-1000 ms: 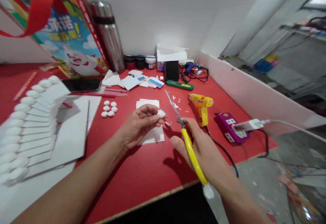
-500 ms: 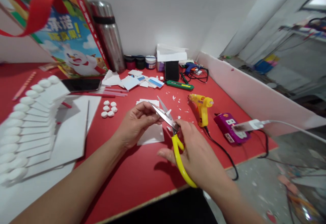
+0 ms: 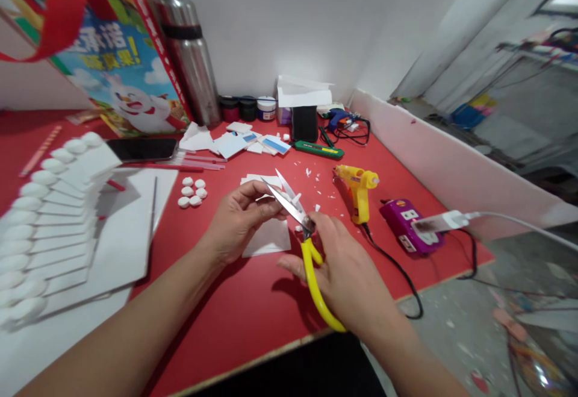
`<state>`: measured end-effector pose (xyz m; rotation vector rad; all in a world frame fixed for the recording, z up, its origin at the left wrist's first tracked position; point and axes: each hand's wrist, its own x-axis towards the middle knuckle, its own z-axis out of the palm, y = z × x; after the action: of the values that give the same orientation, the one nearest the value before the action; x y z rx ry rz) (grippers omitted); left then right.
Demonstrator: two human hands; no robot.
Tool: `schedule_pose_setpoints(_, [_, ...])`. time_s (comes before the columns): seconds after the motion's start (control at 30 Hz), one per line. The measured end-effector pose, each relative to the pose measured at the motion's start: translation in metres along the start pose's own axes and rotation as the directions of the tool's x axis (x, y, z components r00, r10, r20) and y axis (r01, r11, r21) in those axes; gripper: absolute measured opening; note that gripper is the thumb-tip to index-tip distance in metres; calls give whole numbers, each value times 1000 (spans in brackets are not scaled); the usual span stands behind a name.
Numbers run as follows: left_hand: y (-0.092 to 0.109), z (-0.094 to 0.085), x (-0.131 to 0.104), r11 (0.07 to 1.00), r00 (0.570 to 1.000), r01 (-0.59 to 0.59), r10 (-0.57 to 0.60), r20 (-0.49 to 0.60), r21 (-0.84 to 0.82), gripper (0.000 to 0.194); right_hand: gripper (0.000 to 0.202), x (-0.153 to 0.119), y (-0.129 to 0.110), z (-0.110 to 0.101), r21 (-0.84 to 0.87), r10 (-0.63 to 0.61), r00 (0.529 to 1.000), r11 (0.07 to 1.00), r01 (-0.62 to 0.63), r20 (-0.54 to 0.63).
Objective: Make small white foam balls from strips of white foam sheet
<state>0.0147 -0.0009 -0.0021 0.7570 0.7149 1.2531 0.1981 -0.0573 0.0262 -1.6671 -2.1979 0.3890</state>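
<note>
My right hand grips yellow-handled scissors, their blades parted and pointing up and to the left. Between the blades shows a small white piece. Close by the blades, my left hand pinches a small white piece, mostly hidden by the fingers. White paper squares lie on the red table beneath the hands. Several round white pieces sit to the left of my left hand. Small white scraps are scattered beyond the scissors.
A yellow glue gun and a purple power strip stand to the right, with cords. At left is a white fanned model. Behind are a phone, a steel flask, a green cutter and a gift bag.
The scissors have shifted very slightly left, with their blades still parted. My left hand has hardly moved and keeps its pinch.
</note>
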Motion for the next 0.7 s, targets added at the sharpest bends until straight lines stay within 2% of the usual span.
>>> schedule_pose_setpoints(0.4, [-1,-1,1,999,1000,14,-14,3,-41,23,53,-3,1,6,-80,-42,997,996,36,-71])
schedule_pose_setpoints(0.7, [-5,-6,3,996,997,66,-63,44,-67,20,51,-5,0,7,-88,-15,997,996,8,-74])
